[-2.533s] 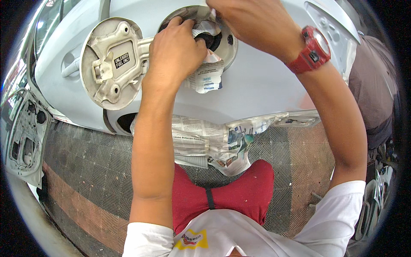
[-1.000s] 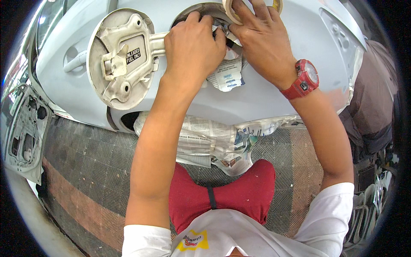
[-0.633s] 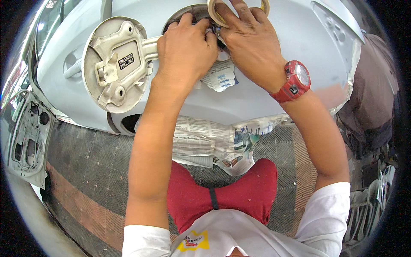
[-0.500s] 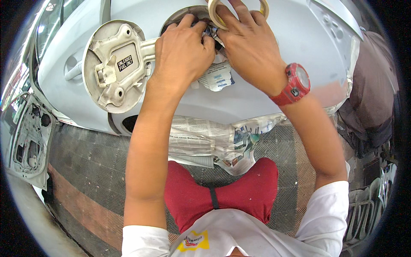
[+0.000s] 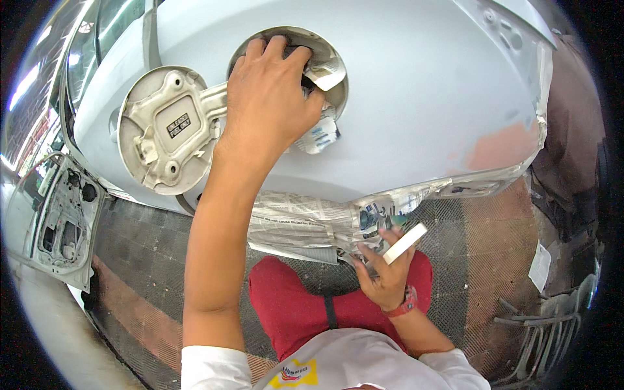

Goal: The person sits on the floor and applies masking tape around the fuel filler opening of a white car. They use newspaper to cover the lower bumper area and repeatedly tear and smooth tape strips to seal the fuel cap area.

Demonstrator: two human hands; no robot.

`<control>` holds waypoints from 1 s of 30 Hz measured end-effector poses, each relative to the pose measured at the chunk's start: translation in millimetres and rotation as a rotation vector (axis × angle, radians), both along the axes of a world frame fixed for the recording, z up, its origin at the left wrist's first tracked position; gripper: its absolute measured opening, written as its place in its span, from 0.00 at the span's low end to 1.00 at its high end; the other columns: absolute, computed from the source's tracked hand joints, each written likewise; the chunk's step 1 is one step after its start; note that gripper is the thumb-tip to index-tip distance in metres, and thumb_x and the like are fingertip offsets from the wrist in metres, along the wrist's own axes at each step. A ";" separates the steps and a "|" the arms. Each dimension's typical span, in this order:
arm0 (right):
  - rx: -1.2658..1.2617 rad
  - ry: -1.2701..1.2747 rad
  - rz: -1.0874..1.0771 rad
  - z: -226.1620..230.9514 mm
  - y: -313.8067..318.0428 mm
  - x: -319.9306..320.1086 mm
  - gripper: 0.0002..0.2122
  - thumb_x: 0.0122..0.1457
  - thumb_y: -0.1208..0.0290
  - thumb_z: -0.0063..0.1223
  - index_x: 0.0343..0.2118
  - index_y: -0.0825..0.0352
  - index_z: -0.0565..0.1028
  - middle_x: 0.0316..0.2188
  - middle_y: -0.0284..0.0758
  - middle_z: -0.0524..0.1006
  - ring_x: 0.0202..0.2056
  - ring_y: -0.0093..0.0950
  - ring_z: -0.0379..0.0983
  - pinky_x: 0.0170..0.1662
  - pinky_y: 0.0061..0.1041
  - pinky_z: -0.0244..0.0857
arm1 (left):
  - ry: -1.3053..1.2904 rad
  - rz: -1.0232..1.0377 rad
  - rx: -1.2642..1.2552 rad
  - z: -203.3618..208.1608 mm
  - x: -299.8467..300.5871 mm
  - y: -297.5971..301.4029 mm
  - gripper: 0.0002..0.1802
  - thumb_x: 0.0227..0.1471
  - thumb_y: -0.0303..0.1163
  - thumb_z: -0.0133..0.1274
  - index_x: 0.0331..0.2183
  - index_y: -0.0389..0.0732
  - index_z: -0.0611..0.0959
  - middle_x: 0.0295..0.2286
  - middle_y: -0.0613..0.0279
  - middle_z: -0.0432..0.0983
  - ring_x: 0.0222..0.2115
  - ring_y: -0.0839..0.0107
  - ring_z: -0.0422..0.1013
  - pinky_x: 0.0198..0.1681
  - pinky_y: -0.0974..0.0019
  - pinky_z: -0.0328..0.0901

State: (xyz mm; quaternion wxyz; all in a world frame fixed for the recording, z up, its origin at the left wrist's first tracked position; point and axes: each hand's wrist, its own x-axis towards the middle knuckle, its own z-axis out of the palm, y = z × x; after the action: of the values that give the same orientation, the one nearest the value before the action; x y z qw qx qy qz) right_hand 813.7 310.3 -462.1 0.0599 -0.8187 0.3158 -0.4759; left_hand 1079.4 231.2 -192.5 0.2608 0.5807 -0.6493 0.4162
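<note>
My left hand [image 5: 270,97] reaches into the round fuel filler recess [image 5: 338,62] of a pale grey car body. Its fingers are bent around crumpled newspaper [image 5: 318,136] stuffed there; the fingertips are partly hidden. A loose pale flap [image 5: 327,73] sticks out beside the index finger. To the left, the fuel door [image 5: 188,117] hangs swung out on its hinge arm. Low over my right thigh is my right hand [image 5: 387,276], a red watch at its wrist. A roll of masking tape [image 5: 405,243], seen edge-on, sits around its fingers.
Newspaper masking [image 5: 299,218] runs along the car's lower edge. A pinkish patch [image 5: 504,146] marks the panel at right. A detached door shell [image 5: 65,221] stands at far left. Dark cloth [image 5: 572,123] and metal bars [image 5: 543,325] are at right, above a mat floor [image 5: 149,253].
My right hand has left the filler recess and dropped toward my right thigh, carrying the tape roll. My left hand stays at the recess. The view has shifted, so the car sits lower.
</note>
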 end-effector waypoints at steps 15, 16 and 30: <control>0.507 0.133 -0.175 -148.3 31.4 -109.3 0.14 0.60 0.68 0.71 0.47 0.66 0.86 0.57 0.50 0.77 0.61 0.57 0.68 0.63 0.57 0.65 | -0.090 -0.069 -0.054 1.9 -2.2 -16.9 0.08 0.51 0.30 0.67 0.35 0.39 0.89 0.32 0.52 0.84 0.37 0.42 0.79 0.44 0.47 0.73; 0.495 0.123 -0.175 -150.4 30.1 -110.0 0.13 0.61 0.68 0.71 0.47 0.66 0.86 0.57 0.50 0.77 0.61 0.56 0.68 0.62 0.57 0.65 | -0.023 -0.069 -0.018 4.7 0.3 -16.4 0.08 0.51 0.31 0.67 0.35 0.39 0.90 0.33 0.52 0.84 0.38 0.42 0.80 0.44 0.47 0.73; 0.510 0.085 -0.177 -152.9 26.0 -112.5 0.12 0.61 0.70 0.70 0.46 0.67 0.87 0.56 0.48 0.77 0.59 0.53 0.69 0.62 0.54 0.65 | 0.031 -0.087 0.149 20.5 18.0 -6.2 0.16 0.63 0.30 0.61 0.51 0.40 0.91 0.42 0.46 0.89 0.43 0.44 0.85 0.51 0.51 0.77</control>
State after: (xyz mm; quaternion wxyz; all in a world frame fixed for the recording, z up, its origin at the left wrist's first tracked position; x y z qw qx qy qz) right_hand 701.2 336.3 -615.1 0.2089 -0.7657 0.4978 -0.3497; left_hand 1097.4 225.0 -172.0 0.2445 0.5761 -0.6990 0.3459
